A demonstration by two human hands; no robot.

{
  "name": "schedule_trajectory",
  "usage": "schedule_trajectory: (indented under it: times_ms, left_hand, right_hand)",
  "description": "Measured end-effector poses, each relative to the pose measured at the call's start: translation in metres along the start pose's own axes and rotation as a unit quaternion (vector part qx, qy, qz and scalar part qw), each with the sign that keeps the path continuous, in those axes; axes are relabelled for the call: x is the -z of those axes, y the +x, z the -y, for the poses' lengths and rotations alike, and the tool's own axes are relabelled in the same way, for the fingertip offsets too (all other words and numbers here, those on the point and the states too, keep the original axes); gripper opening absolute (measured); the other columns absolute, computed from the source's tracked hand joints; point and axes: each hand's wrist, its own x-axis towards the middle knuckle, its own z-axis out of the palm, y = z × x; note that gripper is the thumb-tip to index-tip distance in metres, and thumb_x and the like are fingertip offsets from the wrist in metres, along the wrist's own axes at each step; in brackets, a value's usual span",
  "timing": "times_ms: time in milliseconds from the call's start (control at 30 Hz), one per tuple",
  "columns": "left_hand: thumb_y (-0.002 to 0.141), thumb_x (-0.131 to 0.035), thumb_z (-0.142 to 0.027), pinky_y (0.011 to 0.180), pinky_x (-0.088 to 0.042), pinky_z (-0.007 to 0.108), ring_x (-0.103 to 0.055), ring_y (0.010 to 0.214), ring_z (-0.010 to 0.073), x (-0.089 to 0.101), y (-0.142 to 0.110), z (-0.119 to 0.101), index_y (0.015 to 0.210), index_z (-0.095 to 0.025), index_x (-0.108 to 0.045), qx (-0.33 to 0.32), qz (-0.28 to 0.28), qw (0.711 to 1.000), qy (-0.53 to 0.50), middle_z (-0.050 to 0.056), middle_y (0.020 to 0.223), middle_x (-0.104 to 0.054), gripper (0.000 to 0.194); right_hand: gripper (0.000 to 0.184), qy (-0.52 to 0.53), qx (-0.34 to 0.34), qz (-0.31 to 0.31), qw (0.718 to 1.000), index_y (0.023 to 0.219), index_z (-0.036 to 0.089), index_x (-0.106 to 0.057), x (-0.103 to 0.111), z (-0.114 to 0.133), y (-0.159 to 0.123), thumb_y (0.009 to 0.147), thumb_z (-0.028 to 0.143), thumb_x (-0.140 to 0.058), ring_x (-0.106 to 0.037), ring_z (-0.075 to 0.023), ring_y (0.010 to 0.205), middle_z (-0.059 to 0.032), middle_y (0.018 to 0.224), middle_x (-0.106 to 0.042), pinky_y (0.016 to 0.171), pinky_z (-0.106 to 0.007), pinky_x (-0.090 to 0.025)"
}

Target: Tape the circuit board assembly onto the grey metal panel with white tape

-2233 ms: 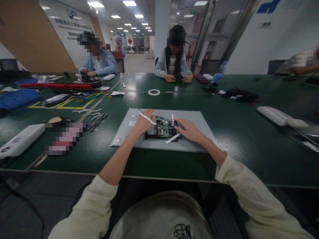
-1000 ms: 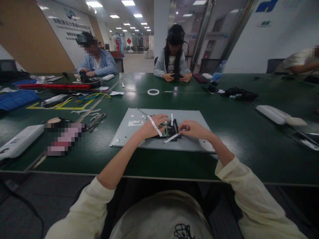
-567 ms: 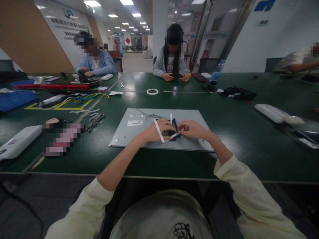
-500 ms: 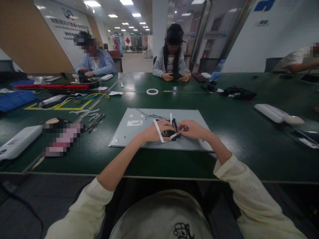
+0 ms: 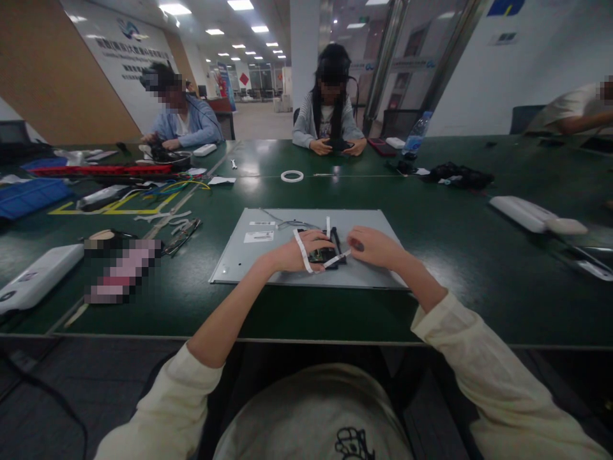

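A grey metal panel (image 5: 230,262) lies on the green table in front of me. On it sits a black bracket (image 5: 337,241) with a circuit board (image 5: 316,256) mostly hidden under my left hand (image 5: 299,252). That hand rests with its fingers stretched across the board and bracket, and a strip of white tape (image 5: 302,252) hangs over its back. My right hand (image 5: 376,246) is closed in a pinch at the end of a second white tape strip (image 5: 337,258), which slants over the bracket's near side. A third tape strip (image 5: 328,225) stands at the bracket's far side.
A roll of white tape (image 5: 292,176) lies beyond the panel. At left are a pink pixelated item (image 5: 125,271), a white device (image 5: 42,276), glasses (image 5: 182,236) and a blue tray (image 5: 33,197). Another white device (image 5: 522,214) lies right. Two people sit opposite; another is at right.
My left hand has moved right and down onto the board. My right hand has closed on the slanting tape strip and shifted slightly right, lifting its end.
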Motion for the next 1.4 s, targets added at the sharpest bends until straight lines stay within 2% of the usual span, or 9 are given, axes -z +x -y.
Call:
schedule_trajectory:
  times_ms: [167,333,467,700,833,1100,1400]
  left_hand:
    - [0.077,-0.064,-0.035,0.107,-0.03,0.042,-0.038,0.128,0.0255,0.005,0.0,-0.005,0.13,-0.025,-0.046,0.001,0.02,1.0,-0.002,0.009,0.137,-0.043,0.056]
    - [0.082,-0.058,-0.03,0.109,-0.025,0.045,-0.03,0.133,0.0259,0.006,0.001,-0.009,0.126,-0.032,-0.051,-0.016,0.044,0.999,0.004,0.005,0.141,-0.038,0.044]
    - [0.084,-0.057,-0.03,0.11,-0.022,0.046,-0.023,0.136,0.0281,0.006,0.0,-0.008,0.122,-0.031,-0.056,-0.007,0.059,0.998,0.007,0.004,0.145,-0.033,0.038]
    - [0.086,-0.053,-0.035,0.11,-0.019,0.05,-0.017,0.138,0.0295,0.002,-0.002,-0.004,0.126,-0.033,-0.051,-0.003,0.073,0.997,0.025,0.004,0.149,-0.027,0.04]
    - [0.085,-0.055,-0.034,0.109,-0.021,0.052,-0.019,0.138,0.0296,0.004,-0.002,-0.006,0.126,-0.034,-0.051,-0.005,0.065,0.998,0.009,0.004,0.148,-0.028,0.041]
    - [0.081,-0.061,-0.028,0.111,-0.024,0.043,-0.025,0.136,0.0243,0.012,0.0,-0.01,0.114,-0.03,-0.062,0.002,0.044,0.999,-0.024,0.0,0.145,-0.035,0.034]
    - [0.079,-0.061,-0.023,0.109,-0.028,0.042,-0.03,0.134,0.0233,0.01,-0.001,-0.006,0.116,-0.03,-0.061,-0.013,0.053,0.998,-0.038,0.001,0.141,-0.041,0.037]
  right_hand:
    - [0.006,0.014,-0.017,-0.011,1.0,0.079,0.016,-0.055,0.0,-0.005,-0.001,0.075,0.018,-0.052,-0.049,-0.0148,0.074,-0.0042,0.08,-0.055,0.067,-0.025,-0.035]
    - [0.008,0.045,-0.015,-0.011,0.999,0.079,0.016,-0.057,0.0,-0.005,-0.001,0.074,0.015,-0.051,-0.051,-0.0134,0.072,-0.004,0.08,-0.057,0.067,-0.024,-0.036]
    - [0.007,0.051,-0.009,-0.009,0.999,0.078,0.016,-0.057,0.002,-0.003,-0.001,0.074,0.014,-0.05,-0.051,-0.0131,0.07,-0.0034,0.077,-0.056,0.066,-0.023,-0.037]
    - [0.007,0.049,-0.015,-0.01,0.999,0.077,0.016,-0.056,0.003,-0.002,-0.002,0.073,0.014,-0.051,-0.05,-0.013,0.069,-0.0032,0.077,-0.056,0.066,-0.024,-0.037]
    - [0.008,0.057,-0.016,-0.007,0.998,0.077,0.016,-0.057,0.004,-0.002,-0.001,0.073,0.014,-0.05,-0.051,-0.013,0.069,-0.0032,0.077,-0.057,0.066,-0.024,-0.037]
    - [0.01,0.063,-0.011,-0.013,0.998,0.078,0.016,-0.059,0.0,-0.006,0.0,0.072,0.014,-0.05,-0.052,-0.0134,0.069,-0.0032,0.076,-0.057,0.067,-0.024,-0.038]
    - [0.01,0.087,-0.007,-0.025,0.996,0.077,0.016,-0.059,-0.002,-0.01,-0.001,0.073,0.015,-0.05,-0.052,-0.0128,0.069,-0.0032,0.077,-0.057,0.067,-0.024,-0.039]
